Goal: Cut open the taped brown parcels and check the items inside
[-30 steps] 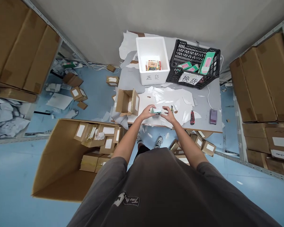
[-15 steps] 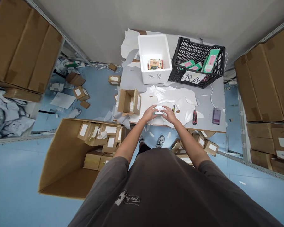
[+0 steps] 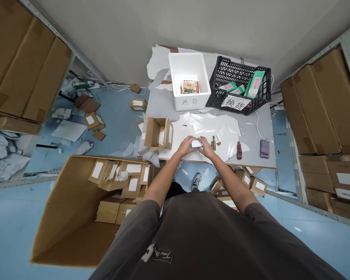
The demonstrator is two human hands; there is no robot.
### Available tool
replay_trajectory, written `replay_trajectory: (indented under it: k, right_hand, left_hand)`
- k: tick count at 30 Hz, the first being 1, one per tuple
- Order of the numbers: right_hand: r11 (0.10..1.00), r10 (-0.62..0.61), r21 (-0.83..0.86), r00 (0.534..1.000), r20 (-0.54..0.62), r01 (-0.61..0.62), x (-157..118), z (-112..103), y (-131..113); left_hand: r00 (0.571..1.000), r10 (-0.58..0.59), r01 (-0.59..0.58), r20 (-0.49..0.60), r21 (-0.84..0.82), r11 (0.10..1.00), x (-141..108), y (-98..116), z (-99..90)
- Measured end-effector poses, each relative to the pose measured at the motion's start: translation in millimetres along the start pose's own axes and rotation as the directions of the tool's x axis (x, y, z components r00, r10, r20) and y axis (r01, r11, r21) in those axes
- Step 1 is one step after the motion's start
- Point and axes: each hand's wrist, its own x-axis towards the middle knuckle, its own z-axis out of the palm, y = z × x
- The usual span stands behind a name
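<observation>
A small white box [image 3: 196,143] is held between my two hands near the front edge of the table [image 3: 259,160]. My left hand [image 3: 186,146] grips its left side, and my right hand [image 3: 206,146] grips its right side. Just right of my right hand lies a yellow and black cutter [image 3: 213,143]. Farther right is a red and black tool [image 3: 239,150]. Left of my hands stands an open cardboard box [image 3: 156,134]. Torn white paper [image 3: 196,121] lies beyond my hands.
A white foam bin [image 3: 189,103] and a black crate [image 3: 242,105] stand at the table's back. A phone-like object [image 3: 264,149] lies at the right. A large carton [image 3: 58,210] with small boxes is at lower left. Shelves with cartons [image 3: 317,105] flank the table.
The view has shifted, so the table sits slightly lower in the picture. Both hands still hold the small white box, which appears tilted a little differently.
</observation>
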Motion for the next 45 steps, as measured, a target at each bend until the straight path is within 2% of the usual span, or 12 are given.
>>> replay_trajectory:
  k: [5,10,14,17,20,24,29,34,36,39,42,45]
  right_hand:
    - [0.998,0.04,0.047,0.999,-0.034,-0.038,10,6,-13]
    - [0.998,0.015,0.057,0.988,-0.154,-0.006,23,-15,-51]
    - [0.999,-0.052,0.001,0.956,-0.288,0.055,49,-63,-87]
    - [0.998,-0.06,-0.021,0.938,-0.34,0.056,74,-118,-104]
    - [0.997,-0.075,-0.014,0.916,-0.394,0.075,99,-181,-101]
    - [0.993,-0.075,0.05,0.893,-0.444,0.109,131,-267,-66]
    - [0.983,-0.083,0.099,0.864,-0.497,0.152,176,-376,1]
    - [0.965,-0.082,0.171,0.848,-0.524,0.199,238,-456,71]
    - [0.966,-0.057,0.187,0.851,-0.523,0.179,262,-469,97]
    - [0.962,0.003,0.233,0.849,-0.528,0.142,289,-469,134]
    - [0.942,0.114,0.329,0.862,-0.493,0.064,300,-455,169]
    - [0.923,0.244,0.377,0.871,-0.426,-0.074,297,-442,196]
  left_hand:
    - [1.0,-0.015,0.013,-0.022,-0.057,0.998,2,-1,-16.0]
    - [0.997,0.081,-0.082,-0.014,-0.078,0.994,18,16,-61.6]
    - [0.98,0.191,-0.194,-0.047,-0.078,0.978,57,44,-109.2]
    - [0.962,0.265,-0.271,-0.066,-0.116,0.955,104,71,-136.4]
    - [0.952,0.3,-0.305,-0.06,-0.157,0.939,163,102,-148.7]
    - [0.933,0.355,-0.358,-0.05,-0.197,0.913,255,143,-142.3]
    - [0.919,0.393,-0.388,-0.029,-0.248,0.888,391,186,-116.8]
    - [0.943,0.333,-0.319,0.018,-0.237,0.918,513,199,-94.7]
    - [0.952,0.305,-0.288,0.027,-0.254,0.923,548,191,-85.0]
    - [0.962,0.269,-0.242,0.052,-0.301,0.922,584,168,-63.9]
    - [0.976,0.198,-0.158,0.095,-0.321,0.934,601,143,-35.2]
    - [0.989,0.08,-0.041,0.121,-0.293,0.955,602,123,-9.8]
